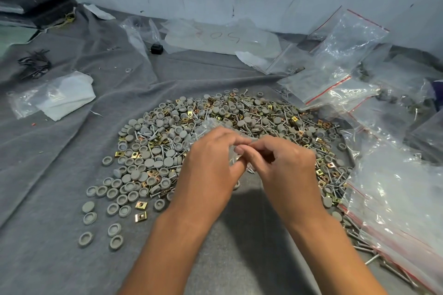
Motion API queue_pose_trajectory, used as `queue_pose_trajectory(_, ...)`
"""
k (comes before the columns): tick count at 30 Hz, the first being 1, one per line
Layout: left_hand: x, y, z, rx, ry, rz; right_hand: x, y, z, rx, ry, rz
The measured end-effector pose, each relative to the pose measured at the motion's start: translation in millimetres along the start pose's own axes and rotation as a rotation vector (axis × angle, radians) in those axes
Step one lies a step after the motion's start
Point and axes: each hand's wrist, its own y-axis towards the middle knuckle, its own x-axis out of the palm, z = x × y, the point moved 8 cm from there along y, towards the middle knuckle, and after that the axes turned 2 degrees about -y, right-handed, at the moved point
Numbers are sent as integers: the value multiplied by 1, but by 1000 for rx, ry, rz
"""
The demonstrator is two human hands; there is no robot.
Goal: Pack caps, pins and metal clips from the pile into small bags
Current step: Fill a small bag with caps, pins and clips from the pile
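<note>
A wide pile (215, 127) of grey round caps, steel pins and brass-coloured metal clips lies on grey cloth in the middle. Over its near edge my left hand (211, 163) and my right hand (282, 165) meet. Both pinch the top of a small clear bag (208, 127) that holds some pins and caps; most of the bag is hidden behind my fingers. Loose caps (115, 208) and two clips (141, 211) lie scattered at the lower left.
Clear zip bags with red strips (335, 60) are heaped along the right side, more of them (395, 211) at the near right over loose pins. White paper in a bag (62, 96) lies left. A small black box (157, 48) and plastic sheets sit at the back by the wall.
</note>
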Motion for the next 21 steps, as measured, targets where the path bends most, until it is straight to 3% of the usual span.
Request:
queue_pose_trajectory(7,-7,-2,-2,-16,56,46,3,-2,16,152,143,-37)
queue_pose_trajectory(15,0,-5,-11,-90,134,-51,0,-1,14,73,18,-2)
queue_pose_trajectory(21,0,-5,-10,-60,151,-100,14,-6,9,34,41,-154)
